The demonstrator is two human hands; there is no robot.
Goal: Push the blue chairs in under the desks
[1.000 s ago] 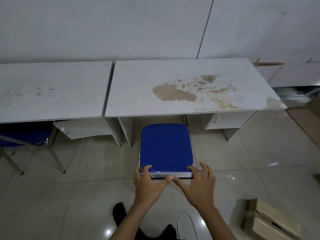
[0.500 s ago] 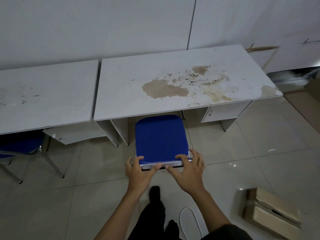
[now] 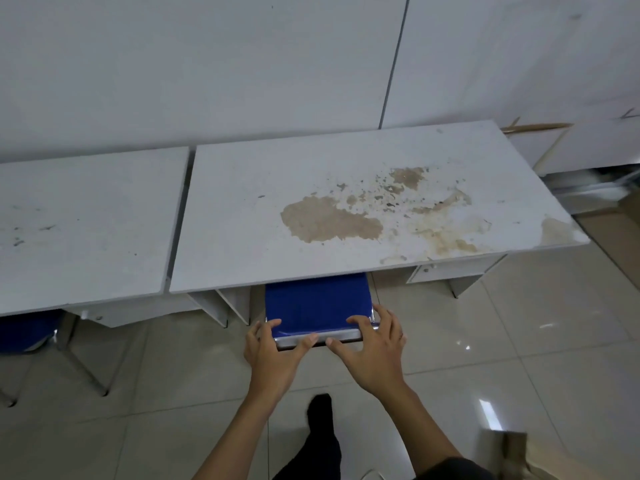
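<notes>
Blue chair (image 3: 317,304) half under stained desk (image 3: 242,216); both hands clamped on its backrest.

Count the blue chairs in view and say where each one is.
2. One blue chair sits partly under the stained desk, both hands on it. Another shows under the left desk, mostly hidden.

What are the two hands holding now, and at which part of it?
Both the left hand and the right hand hold the blue chair by its near metal edge, fingers over the top.
</notes>
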